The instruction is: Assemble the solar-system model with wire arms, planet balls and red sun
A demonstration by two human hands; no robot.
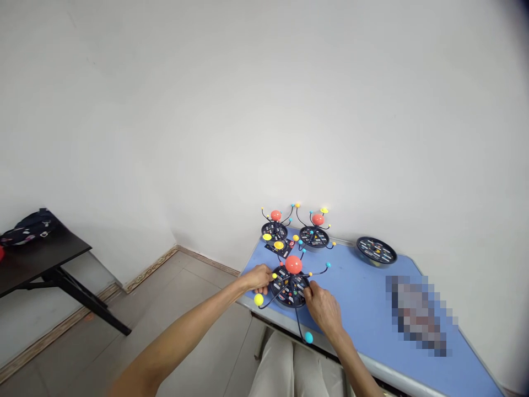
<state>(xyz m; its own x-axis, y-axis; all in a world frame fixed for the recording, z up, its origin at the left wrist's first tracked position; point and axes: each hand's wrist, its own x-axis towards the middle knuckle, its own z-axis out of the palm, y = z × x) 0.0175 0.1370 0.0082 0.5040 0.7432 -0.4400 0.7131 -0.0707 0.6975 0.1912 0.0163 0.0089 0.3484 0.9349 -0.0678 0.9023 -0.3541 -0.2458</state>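
Observation:
A solar system model (293, 265) stands near the front edge of the blue table, with an orange-red ball at its centre and curved black arms carrying yellow, orange and blue balls. Its round dark base (285, 298) has printed pictures on it. My left hand (259, 278) is closed on the left rim of the base, fingers curled and partly hidden. On the right rim, my right hand (323, 307) grips the base with thumb and curled fingers. One blue ball (308, 337) reaches out over the table's front edge between me and the base.
Two similar models (275, 215) (318, 219) stand at the back of the blue table (351, 314), by the wall. A dark printed card (273, 247) lies before them. Right of these sits a round dark base (376, 251) without arms. A pixelated patch covers something at right. A black table (45, 251) stands far left.

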